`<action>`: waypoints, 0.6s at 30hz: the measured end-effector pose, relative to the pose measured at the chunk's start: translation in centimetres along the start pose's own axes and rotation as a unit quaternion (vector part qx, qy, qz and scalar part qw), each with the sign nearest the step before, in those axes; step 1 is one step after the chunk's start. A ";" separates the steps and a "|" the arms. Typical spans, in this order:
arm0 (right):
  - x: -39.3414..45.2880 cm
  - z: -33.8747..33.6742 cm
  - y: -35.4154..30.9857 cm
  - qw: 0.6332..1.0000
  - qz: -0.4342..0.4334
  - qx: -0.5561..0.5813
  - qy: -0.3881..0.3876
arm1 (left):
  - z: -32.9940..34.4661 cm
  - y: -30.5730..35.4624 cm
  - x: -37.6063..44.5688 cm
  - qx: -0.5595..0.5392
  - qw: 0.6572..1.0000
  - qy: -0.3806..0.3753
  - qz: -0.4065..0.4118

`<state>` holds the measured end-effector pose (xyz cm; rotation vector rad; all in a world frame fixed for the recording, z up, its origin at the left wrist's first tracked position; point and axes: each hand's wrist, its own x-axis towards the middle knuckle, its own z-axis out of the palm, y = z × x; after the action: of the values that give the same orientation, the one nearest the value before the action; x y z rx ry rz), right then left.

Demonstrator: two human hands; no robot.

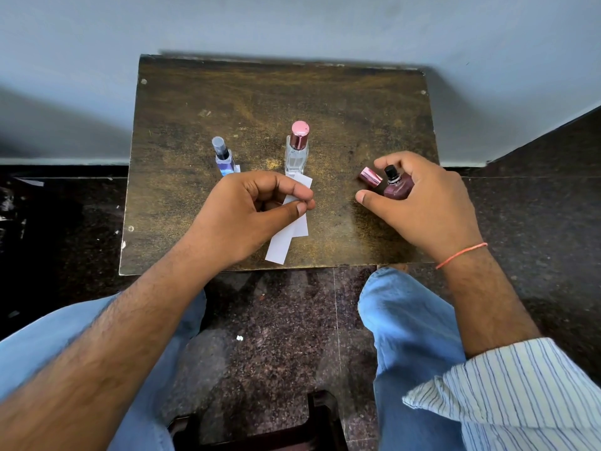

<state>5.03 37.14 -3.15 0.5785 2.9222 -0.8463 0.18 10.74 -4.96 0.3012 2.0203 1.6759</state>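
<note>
Pinched a white paper strip [283, 245] between thumb and forefinger of the left hand [257, 211] just below the frame's centre, long axis slanting from upper right to lower left, lower end near the front table edge. Gripped in the curled right hand [426, 206] a dark maroon bottle [398, 189], right of centre, black nozzle pointing to the frame's top, pink cap [370, 177] lying just left. Worked on a worn brown table [182, 118] against a pale blue wall [292, 24], above dark speckled floor [283, 320], with bare wood behind the clear bottle [296, 156] and blue bottle [224, 159].

no legible text anywhere
</note>
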 end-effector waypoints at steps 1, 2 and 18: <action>0.0 0.0 0.0 1.000 0.000 0.000 -0.002 | 0.0 0.0 0.0 -0.002 1.000 -0.001 0.000; 0.0 0.0 0.0 1.000 0.000 -0.002 -0.006 | 0.0 -0.1 0.0 -0.003 1.000 -0.002 0.001; -0.4 0.6 -0.5 0.982 -0.104 0.127 -0.098 | -0.1 0.3 -0.1 0.012 1.000 0.009 -0.004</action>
<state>5.23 36.34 -3.32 0.1855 2.7456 -1.2339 0.15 10.64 -4.66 0.2874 2.0531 1.6564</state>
